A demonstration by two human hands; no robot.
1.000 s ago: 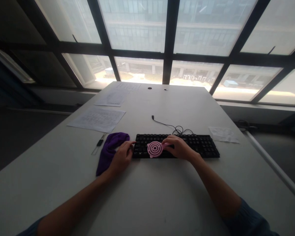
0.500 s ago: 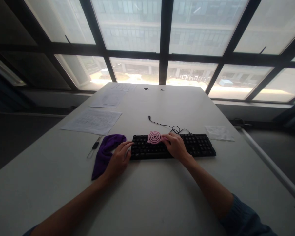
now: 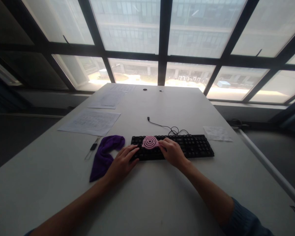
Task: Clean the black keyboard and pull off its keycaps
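Observation:
A black keyboard lies flat on the white desk in front of me. My right hand pinches the handle of a pink hairbrush, whose round head has concentric rings and faces bristles down over the left part of the keys. Over the keyboard's left end rests my left hand, fingers stretched out and thumb apart along the front edge. Beside that hand lies a crumpled purple cloth. Whether the bristles press on the keys is hard to make out.
Left of the cloth is a small wire tool with a black grip. Paper sheets lie at the left. Behind the keyboard runs its USB cable. A thin white tissue is at the right, and windows stand beyond the desk.
My right hand has moved the hairbrush left and toward me over the keys. My left hand has shifted right, further onto the keyboard's left end. The view has tilted slightly.

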